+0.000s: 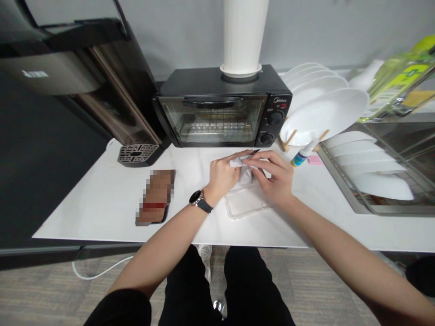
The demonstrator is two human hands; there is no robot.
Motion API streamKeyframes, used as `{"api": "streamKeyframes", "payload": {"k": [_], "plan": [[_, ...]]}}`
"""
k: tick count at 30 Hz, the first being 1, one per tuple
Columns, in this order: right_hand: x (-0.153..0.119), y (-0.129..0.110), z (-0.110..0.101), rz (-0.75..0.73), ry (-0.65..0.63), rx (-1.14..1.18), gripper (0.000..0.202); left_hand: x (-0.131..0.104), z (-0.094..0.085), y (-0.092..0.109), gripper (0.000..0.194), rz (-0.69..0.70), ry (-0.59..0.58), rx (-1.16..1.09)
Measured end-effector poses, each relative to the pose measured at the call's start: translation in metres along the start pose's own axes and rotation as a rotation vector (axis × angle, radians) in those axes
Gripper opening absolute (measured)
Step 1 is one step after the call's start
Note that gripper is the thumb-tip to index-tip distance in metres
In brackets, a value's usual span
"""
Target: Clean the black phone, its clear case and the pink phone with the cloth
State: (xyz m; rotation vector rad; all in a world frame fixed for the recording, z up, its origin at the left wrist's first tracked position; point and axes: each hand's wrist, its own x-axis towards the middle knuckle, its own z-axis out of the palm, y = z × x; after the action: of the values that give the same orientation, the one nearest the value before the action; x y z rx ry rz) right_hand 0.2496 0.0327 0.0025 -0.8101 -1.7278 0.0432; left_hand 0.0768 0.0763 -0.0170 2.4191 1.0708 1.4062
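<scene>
My left hand (223,177), with a watch (196,197) at its wrist, is closed on a crumpled white tissue (245,176). The fingers of my right hand (276,177) pinch the same tissue from the other side. A small dark thing (254,152) shows at the fingertips, too little of it to name. Below both hands a clear phone case (234,213) lies flat on the white counter (204,228), its far part hidden by the tissue and my right hand. To the left lies a phone (157,194), its surface blurred out.
At the back stands a black toaster oven (217,120) bearing a white pot (243,40). A drink dispenser (136,117) is at left. Plates (322,113) in a rack, a small spray bottle (303,154), a pink piece (315,160) and a sink (350,203) with dishes are right.
</scene>
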Motion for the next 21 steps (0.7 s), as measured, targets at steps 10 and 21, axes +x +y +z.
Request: {"api": "streamKeyframes", "payload": {"k": [10, 21], "plan": [[0.008, 0.019, -0.007, 0.180, 0.137, -0.066, 0.020, 0.000, 0.000, -0.007, 0.034, 0.138, 0.063, 0.113], [0.000, 0.006, -0.002, 0.008, -0.015, -0.013, 0.023, 0.000, 0.001, -0.004, 0.034, 0.025, -0.011, 0.065]]}}
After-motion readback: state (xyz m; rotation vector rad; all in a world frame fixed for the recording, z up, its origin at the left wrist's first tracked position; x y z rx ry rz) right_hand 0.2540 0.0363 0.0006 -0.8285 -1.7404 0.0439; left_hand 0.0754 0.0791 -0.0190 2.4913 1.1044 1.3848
